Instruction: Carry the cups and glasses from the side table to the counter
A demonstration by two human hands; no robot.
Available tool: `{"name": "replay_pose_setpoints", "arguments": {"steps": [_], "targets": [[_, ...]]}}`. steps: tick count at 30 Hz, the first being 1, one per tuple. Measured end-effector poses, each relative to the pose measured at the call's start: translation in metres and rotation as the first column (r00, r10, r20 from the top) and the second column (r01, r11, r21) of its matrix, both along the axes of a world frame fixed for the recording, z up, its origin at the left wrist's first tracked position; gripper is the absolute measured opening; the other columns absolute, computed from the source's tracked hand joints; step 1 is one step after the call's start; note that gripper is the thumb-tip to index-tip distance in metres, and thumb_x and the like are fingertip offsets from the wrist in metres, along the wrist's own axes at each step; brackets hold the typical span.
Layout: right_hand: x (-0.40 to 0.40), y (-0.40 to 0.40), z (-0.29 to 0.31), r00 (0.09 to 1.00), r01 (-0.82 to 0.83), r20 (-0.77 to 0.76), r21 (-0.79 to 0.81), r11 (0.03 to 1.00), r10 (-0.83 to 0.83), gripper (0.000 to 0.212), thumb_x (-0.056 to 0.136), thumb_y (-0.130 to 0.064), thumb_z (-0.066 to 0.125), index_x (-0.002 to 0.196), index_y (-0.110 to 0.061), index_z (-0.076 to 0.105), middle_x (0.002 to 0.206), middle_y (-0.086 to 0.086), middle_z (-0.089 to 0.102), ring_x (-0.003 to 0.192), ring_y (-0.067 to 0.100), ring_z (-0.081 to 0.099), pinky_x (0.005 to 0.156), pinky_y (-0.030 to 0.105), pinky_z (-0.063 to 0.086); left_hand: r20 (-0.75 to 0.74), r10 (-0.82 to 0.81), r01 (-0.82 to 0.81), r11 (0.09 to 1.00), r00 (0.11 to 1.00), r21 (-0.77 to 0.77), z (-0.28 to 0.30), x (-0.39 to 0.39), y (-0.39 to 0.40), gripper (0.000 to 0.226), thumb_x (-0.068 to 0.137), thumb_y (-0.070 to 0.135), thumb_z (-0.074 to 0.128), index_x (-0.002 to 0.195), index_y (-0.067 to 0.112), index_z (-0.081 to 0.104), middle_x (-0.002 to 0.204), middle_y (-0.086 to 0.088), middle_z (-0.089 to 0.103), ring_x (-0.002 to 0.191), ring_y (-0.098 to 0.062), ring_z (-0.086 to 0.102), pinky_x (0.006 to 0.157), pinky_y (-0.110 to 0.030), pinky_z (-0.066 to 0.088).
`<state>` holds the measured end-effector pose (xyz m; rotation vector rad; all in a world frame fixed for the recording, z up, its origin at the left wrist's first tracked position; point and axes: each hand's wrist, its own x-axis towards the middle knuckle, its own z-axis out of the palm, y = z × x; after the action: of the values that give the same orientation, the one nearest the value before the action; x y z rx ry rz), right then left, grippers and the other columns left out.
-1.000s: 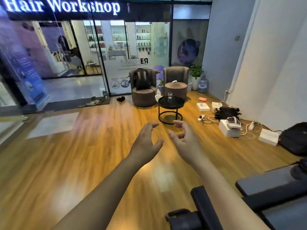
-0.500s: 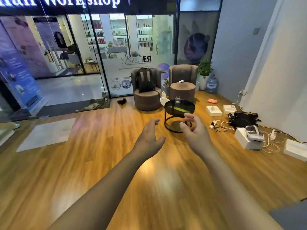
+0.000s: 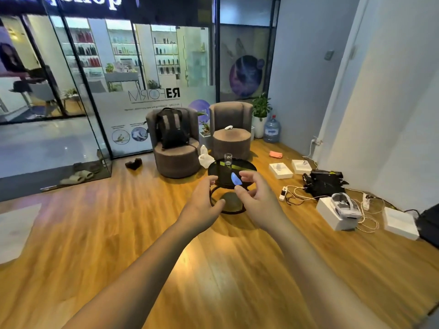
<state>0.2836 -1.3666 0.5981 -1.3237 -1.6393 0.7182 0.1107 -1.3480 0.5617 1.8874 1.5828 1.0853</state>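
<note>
**Both hands out, empty, short of the round table**

Here both bare arms stretch forward from the near edge over the wooden floor (image 3: 118, 233). The left hand (image 3: 202, 205) is palm-inward, its fingers (image 3: 209, 181) loosely curled and spread, holding nothing. The right hand (image 3: 259, 200) faces it, just beside it but not touching, fingers (image 3: 247, 174) half curled and apart, also empty.

Beyond the hands stands the small round black side table with a dark glossy top (image 3: 247, 166); the hands overlap its near rim and ring base in view. On the far part of that surface a clear drinking glass (image 3: 228, 159) stands upright, alone, well past the fingertips.

Farther off sit two brown round armchairs: the left armchair (image 3: 177, 157) carries a black backpack (image 3: 171, 129), the right armchair (image 3: 231, 138) a small white object. A white bag (image 3: 205, 159) lies on the floor between them. To the right, along the wall, lie white boxes (image 3: 280, 170), a white headset (image 3: 343, 204) on a box, a black bag (image 3: 325, 181) and tangled cables. A water bottle (image 3: 272, 130) and a potted plant (image 3: 261, 110) stand in the far corner.
</note>
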Motion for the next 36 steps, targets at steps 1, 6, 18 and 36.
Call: {"name": "replay_pose_setpoints", "arguments": {"steps": [1, 6, 18, 36], "targets": [[-0.008, 0.026, 0.000, 1.000, 0.008, -0.002, -0.008, 1.000, -0.008, 0.039, 0.098, -0.037, 0.060, 0.135, -0.036, 0.048, 0.136, -0.011, 0.050, 0.096, 0.004, 0.059, 0.066, 0.013, 0.048, -0.005, -0.002, 0.002, 1.000, 1.000, 0.000, 0.001, -0.008, 0.030, 0.064, 0.092, 0.029, 0.072, 0.145, 0.032, 0.036, 0.138, 0.014, 0.045, 0.118, -0.001, 0.043, 0.080, -0.009, 0.037], [-0.040, 0.137, 0.002, 0.999, 0.005, 0.031, -0.031, 1.000, -0.004, 0.043, 0.097, -0.040, 0.059, 0.138, -0.035, 0.047, 0.138, -0.013, 0.049, 0.095, 0.004, 0.061, 0.069, 0.016, 0.050, 0.001, -0.040, 0.040, 0.999, 0.999, -0.014, 0.009, -0.038, 0.159, 0.065, 0.091, 0.028, 0.073, 0.145, 0.031, 0.037, 0.145, 0.009, 0.047, 0.132, -0.010, 0.046, 0.095, -0.024, 0.040], [-0.055, 0.382, -0.035, 0.997, 0.071, -0.014, -0.120, 0.990, -0.073, 0.043, 0.097, -0.040, 0.059, 0.138, -0.037, 0.046, 0.136, -0.014, 0.048, 0.091, 0.005, 0.063, 0.061, 0.011, 0.049, 0.019, -0.132, 0.133, 0.988, 0.991, -0.073, -0.030, -0.051, 0.408, 0.061, 0.091, 0.027, 0.072, 0.141, 0.036, 0.037, 0.124, 0.026, 0.044, 0.113, 0.004, 0.046, 0.072, -0.004, 0.038], [-0.019, 0.778, -0.086, 0.999, 0.046, 0.028, -0.281, 0.959, -0.040, 0.034, 0.096, -0.040, 0.060, 0.128, -0.042, 0.048, 0.129, -0.015, 0.052, 0.092, 0.009, 0.065, 0.081, 0.035, 0.061, 0.058, -0.083, 0.095, 0.958, 0.995, -0.271, -0.078, -0.032, 0.780, 0.062, 0.093, 0.029, 0.070, 0.144, 0.038, 0.034, 0.139, 0.017, 0.045, 0.126, -0.003, 0.044, 0.091, -0.018, 0.039]]}}
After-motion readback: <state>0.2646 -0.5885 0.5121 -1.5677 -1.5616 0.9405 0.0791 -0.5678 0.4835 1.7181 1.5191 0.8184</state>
